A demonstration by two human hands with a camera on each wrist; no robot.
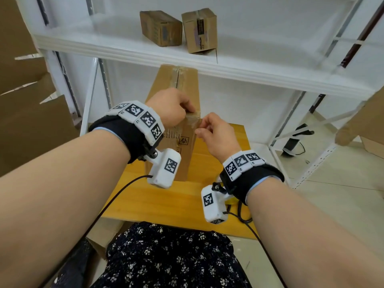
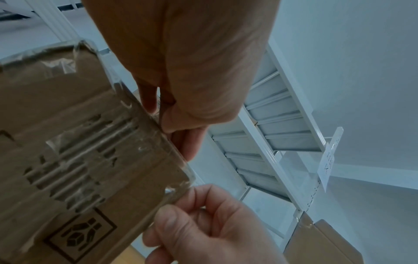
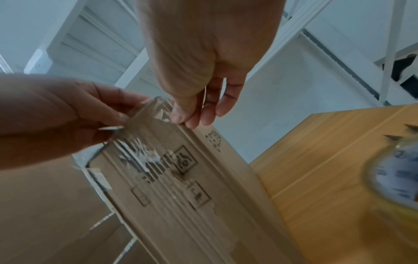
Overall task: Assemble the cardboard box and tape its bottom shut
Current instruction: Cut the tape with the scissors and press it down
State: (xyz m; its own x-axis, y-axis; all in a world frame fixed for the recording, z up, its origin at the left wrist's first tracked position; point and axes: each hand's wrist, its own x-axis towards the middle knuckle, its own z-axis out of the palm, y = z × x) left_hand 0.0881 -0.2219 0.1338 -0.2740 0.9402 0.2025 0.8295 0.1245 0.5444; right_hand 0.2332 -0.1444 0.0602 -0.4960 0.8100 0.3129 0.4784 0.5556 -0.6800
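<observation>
While curled over the cardboard box top, left hand fingers gripping its taped edge. Right hand fingers pinching clear tape at the corner.

tape roll blurred, edge-cropped
</observation>
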